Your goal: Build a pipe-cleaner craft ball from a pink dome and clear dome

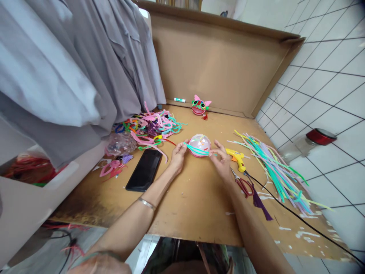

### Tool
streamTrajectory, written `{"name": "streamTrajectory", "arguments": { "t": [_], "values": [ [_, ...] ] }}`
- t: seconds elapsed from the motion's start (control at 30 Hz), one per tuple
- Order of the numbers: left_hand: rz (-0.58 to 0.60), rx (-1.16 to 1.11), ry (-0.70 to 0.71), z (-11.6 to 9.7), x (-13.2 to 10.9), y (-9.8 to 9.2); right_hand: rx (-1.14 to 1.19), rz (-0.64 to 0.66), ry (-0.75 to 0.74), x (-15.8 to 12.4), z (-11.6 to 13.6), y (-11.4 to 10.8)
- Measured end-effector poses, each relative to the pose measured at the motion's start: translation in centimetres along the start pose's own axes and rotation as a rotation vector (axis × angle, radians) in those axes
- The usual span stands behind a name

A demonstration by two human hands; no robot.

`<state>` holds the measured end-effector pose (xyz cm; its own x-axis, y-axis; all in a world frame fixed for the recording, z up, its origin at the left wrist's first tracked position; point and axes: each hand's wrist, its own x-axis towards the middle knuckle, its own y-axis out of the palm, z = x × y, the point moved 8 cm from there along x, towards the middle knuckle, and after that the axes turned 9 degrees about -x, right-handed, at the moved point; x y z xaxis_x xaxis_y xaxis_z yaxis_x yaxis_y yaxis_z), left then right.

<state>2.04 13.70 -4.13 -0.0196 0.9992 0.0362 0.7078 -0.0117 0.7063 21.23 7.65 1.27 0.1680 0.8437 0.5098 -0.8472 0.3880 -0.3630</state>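
Note:
Several turquoise pipe cleaners [197,150] lie side by side across the front of a clear, rounded plastic piece [200,141] with a pink rim. My left hand [179,155] pinches their left end between thumb and finger. At the right end, my right hand [221,159] grips them with thumb and fingertips, its other fingers partly raised. The rounded piece sits on the table just beyond the strips; whether they touch it I cannot tell. A yellow glue gun [237,158] lies right of my right hand, with red-handled scissors [244,185] below it.
A pipe cleaner heap [156,123] and a black phone [144,170] lie left. Loose pipe cleaners [273,171] and a red-lidded jar [310,142] are right. A purple tassel [261,204] lies by the scissors. A small animal-face figure [199,106] stands near the cardboard wall [219,64].

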Motion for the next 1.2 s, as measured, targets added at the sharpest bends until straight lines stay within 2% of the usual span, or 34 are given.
{"name": "streamTrajectory", "arguments": {
  "t": [0.17,0.3,0.4,0.63,0.9,1.03,1.2],
  "values": [
    [0.001,-0.026,-0.029,0.0,-0.2,0.4,0.098,0.024,0.063,1.0,-0.5,0.6],
    [-0.010,-0.041,-0.059,0.1,-0.6,0.5,0.140,0.006,0.077,0.8,-0.9,0.7],
    [-0.025,-0.045,-0.058,0.3,-0.9,0.5,0.092,-0.006,0.036,0.0,-0.1,0.3],
    [-0.046,0.076,0.094,-0.1,-2.0,0.3,0.029,-0.004,-0.037,-1.6,1.4,-0.4],
    [-0.022,0.100,0.070,0.2,-1.9,0.2,-0.057,0.003,-0.067,-1.9,1.6,-0.5],
    [0.007,0.030,0.064,0.5,-2.1,0.6,-0.089,-0.024,-0.067,-1.8,1.9,-0.7],
    [-0.022,-0.020,0.056,1.1,-2.2,0.5,-0.113,-0.055,-0.092,-1.8,2.0,-0.9]
  ]
}}
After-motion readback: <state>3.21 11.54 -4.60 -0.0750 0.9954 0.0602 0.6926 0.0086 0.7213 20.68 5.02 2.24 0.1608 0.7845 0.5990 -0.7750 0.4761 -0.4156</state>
